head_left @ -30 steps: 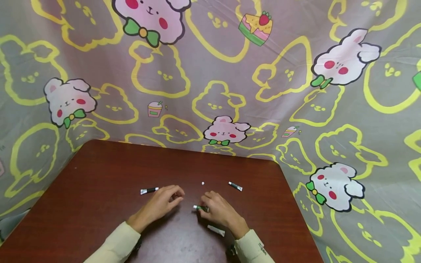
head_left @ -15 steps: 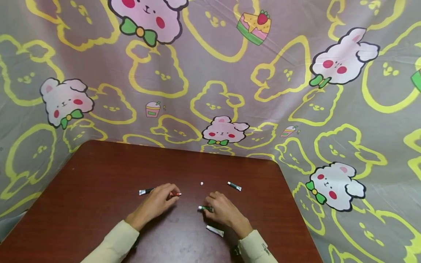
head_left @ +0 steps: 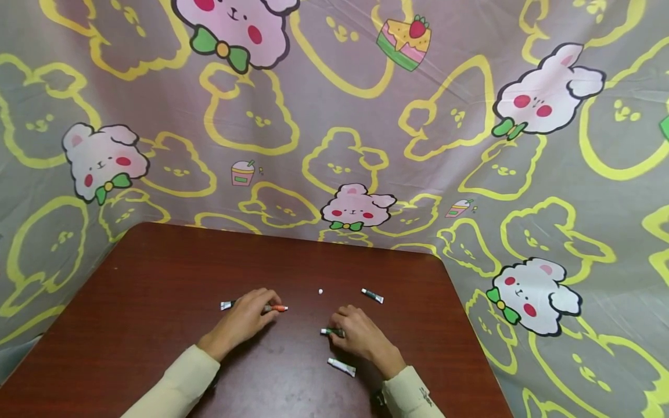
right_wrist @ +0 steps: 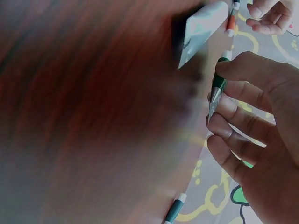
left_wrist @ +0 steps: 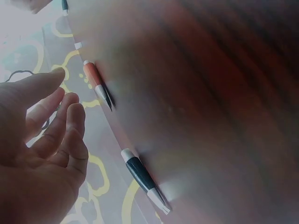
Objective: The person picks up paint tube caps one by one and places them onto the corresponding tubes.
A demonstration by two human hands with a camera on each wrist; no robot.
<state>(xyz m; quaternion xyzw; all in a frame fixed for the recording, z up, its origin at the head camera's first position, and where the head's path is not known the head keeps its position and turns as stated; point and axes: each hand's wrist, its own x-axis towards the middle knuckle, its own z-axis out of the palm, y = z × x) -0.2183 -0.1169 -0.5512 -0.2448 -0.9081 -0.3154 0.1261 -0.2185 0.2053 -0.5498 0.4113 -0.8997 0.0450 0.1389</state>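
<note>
My right hand (head_left: 363, 339) pinches a small green paint tube (right_wrist: 218, 84) between thumb and index finger, white cap pointing left. An orange paint tube (left_wrist: 94, 77) lies on the table beside my left hand (head_left: 241, 320); its fingers are loosely bent, with a gap to the tube in the left wrist view. Just left of that hand is a black paint tube (left_wrist: 142, 177), partly covered by it in the head view. Below the right hand lies a white-and-silver tube (head_left: 342, 367). A dark teal tube (head_left: 373, 296) rests farther back on the right.
A tiny white piece, apparently a cap (head_left: 321, 291), sits on the brown wooden table (head_left: 209, 255) beyond and between the hands. A patterned cloth curtain (head_left: 292, 174) hangs along the table's back and sides.
My left hand has drawn back leftward, and the orange tube, earlier hidden by it, now shows on the table. My right hand has shifted slightly right with the green tube.
</note>
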